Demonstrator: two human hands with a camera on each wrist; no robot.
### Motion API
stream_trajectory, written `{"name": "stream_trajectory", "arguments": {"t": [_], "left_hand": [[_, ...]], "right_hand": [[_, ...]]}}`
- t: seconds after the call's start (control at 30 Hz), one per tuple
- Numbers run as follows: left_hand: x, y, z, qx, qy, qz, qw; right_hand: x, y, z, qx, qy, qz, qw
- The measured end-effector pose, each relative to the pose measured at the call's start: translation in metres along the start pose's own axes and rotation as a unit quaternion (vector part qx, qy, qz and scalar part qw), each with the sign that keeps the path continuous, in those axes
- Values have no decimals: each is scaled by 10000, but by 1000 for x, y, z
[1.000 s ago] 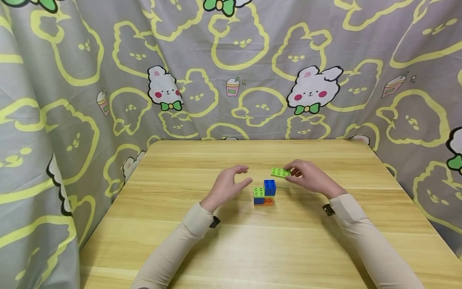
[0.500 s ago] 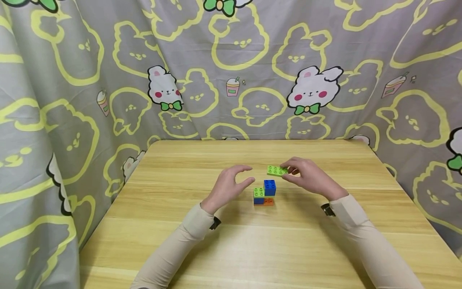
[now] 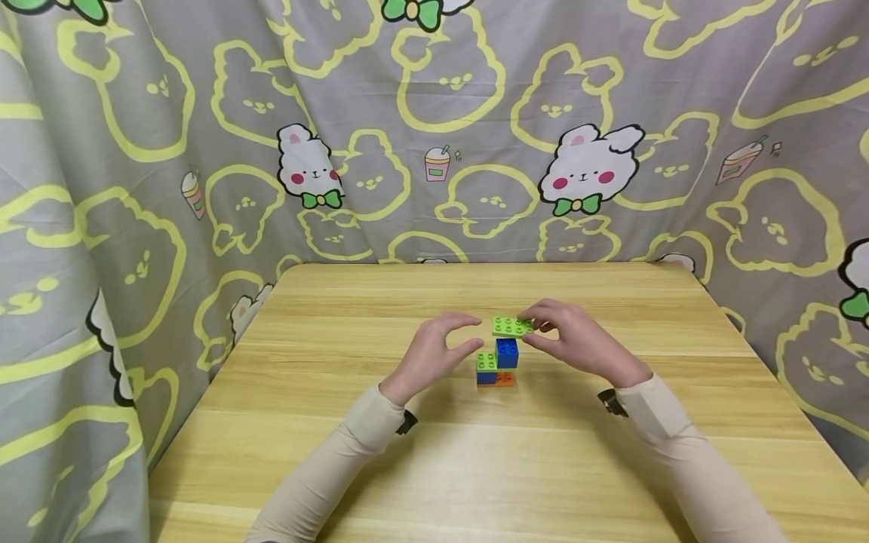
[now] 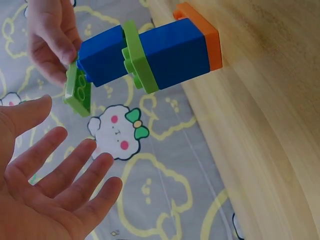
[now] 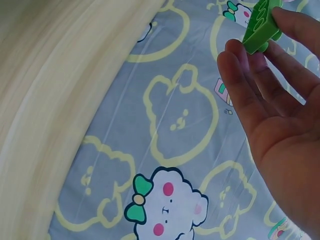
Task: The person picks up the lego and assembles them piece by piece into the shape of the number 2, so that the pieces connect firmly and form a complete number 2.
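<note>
The right hand (image 3: 577, 343) pinched the light, stiff green plate (image 3: 512, 326) by its short end just above the blue brick (image 3: 507, 352), while the left hand (image 3: 434, 354) waited open beside the stack.

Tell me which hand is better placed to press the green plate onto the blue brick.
Right. The right hand already pinches the green plate just above the blue brick; the left hand is empty.

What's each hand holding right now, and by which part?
Right hand pinches the green plate by its right end. Left hand holds nothing, open beside the brick stack.
</note>
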State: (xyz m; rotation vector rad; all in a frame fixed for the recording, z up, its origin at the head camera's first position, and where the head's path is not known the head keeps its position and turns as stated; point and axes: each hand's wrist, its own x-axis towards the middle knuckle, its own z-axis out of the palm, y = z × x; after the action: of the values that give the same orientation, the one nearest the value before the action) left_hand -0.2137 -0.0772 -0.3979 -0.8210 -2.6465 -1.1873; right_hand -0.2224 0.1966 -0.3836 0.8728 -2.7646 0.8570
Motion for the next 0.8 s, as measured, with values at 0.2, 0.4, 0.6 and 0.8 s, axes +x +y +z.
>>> {"name": "stream_trajectory", "arguments": {"t": [0.2, 0.4, 0.6, 0.8], "left_hand": [[0, 0, 2, -1, -37, 10, 10000], [-1, 2, 2, 5, -89, -37, 10000], [-1, 2, 2, 73, -182, -73, 9998], [-1, 2, 1, 2, -268, -150, 9995]], "right_hand": [[0, -7, 2, 55, -13, -147, 9999], [0, -13, 5, 34, -50, -253, 9997], [0, -13, 11, 83, -67, -388, 9992], [0, -13, 15, 144, -48, -568, 9983]]}}
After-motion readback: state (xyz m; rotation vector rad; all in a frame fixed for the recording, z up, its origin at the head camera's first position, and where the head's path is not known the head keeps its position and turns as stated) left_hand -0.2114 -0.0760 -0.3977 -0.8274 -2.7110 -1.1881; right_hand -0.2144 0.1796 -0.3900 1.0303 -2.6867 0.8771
